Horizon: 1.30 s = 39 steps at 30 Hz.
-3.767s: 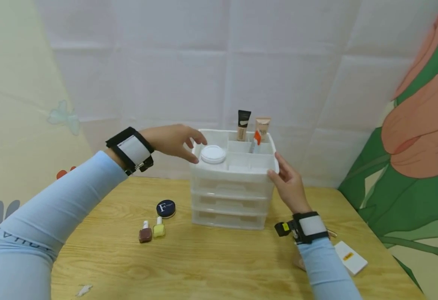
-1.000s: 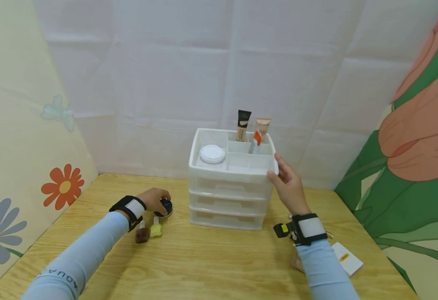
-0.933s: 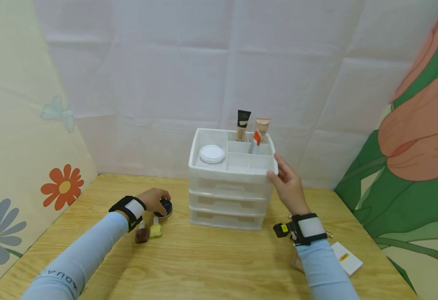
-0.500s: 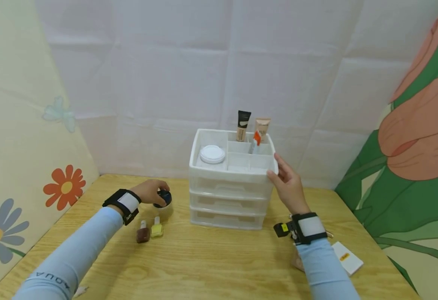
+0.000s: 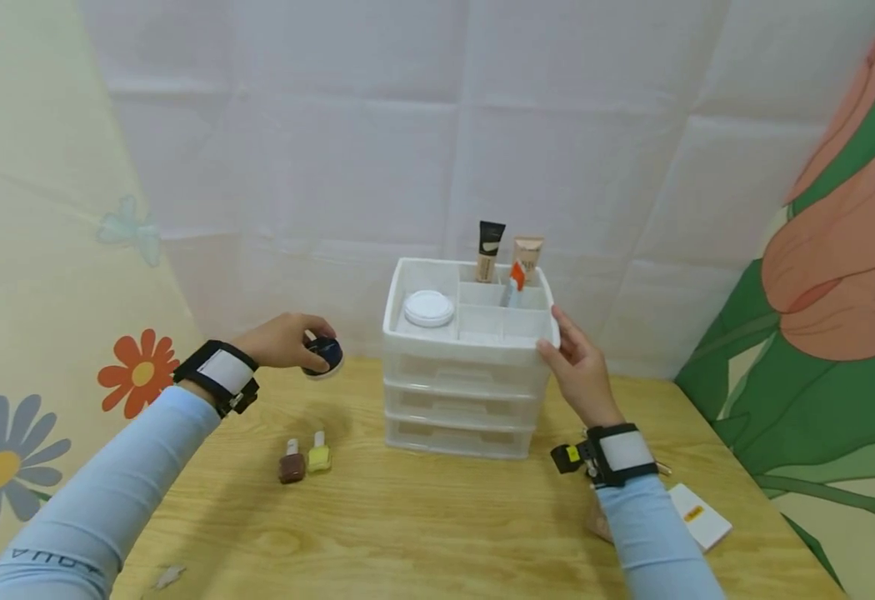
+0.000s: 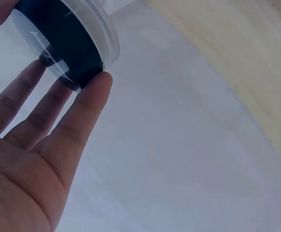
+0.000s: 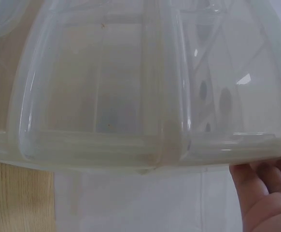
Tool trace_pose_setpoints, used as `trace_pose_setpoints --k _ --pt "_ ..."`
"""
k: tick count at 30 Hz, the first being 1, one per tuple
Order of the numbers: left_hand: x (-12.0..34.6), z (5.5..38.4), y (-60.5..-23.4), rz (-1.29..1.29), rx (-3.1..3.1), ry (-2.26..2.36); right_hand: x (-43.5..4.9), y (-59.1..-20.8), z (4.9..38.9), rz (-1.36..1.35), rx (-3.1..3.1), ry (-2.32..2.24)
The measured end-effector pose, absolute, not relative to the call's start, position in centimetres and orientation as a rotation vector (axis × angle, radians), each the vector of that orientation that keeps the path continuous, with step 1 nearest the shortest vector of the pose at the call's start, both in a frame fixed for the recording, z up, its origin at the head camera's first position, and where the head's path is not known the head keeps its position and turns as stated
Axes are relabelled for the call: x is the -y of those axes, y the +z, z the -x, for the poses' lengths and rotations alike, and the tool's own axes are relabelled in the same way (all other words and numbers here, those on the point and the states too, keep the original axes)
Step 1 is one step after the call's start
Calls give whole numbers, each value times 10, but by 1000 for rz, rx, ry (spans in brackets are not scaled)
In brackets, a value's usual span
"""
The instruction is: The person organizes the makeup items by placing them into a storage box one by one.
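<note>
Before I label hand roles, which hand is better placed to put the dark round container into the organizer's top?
Likely the left hand: it holds the dark round container above the table, near the organizer. The right hand grips the organizer's right side.

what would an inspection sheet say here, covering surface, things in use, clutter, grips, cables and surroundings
Surface: wood-grain table, no spill seen
Things in use: dark-lidded container, held above the table; white drawer unit, upright, drawers shut, with three tubes and a white round tub in its top
Clutter: brown bottle, yellow bottle, pale scrap, orange-labelled white item
Grips: left grip grasps the container; right grip holds the unit's top right edge
Cables: nothing seen
Surroundings: white cloth behind, flowered panels either side
</note>
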State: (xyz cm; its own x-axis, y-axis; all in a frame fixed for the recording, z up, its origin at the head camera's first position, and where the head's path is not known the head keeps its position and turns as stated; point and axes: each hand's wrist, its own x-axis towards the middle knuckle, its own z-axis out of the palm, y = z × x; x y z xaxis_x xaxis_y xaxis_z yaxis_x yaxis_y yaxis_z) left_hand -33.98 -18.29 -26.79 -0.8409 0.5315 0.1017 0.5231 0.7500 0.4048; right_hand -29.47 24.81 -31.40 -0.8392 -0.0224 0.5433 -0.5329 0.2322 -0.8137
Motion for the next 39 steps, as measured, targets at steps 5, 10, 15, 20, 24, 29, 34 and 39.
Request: trace_pose_setpoints --k 5,10,15,20,24,29,34,39 --pt "172 327 -233 -997 -2905 621 -248 -313 295 -506 2090 1637" --pt "159 315 -199 -1052 -2883 589 -250 -313 295 -488 2119 1627" --pt "143 312 -173 -1098 -2867 586 -251 -313 296 -481 2138 1599" --pt "124 314 -157 -1159 -2849 571 -251 -313 296 -475 2133 1607" --pt "107 318 -151 -1199 -2836 560 -250 -315 295 -475 2125 1617" --pt "89 326 -149 -1200 -2830 556 -249 -316 292 -473 2127 1625" --pt "76 340 -152 -1162 -2837 560 -248 -317 290 -471 2116 1643" --pt "64 353 -153 -1120 -2855 559 -247 -317 288 -457 2126 1642"
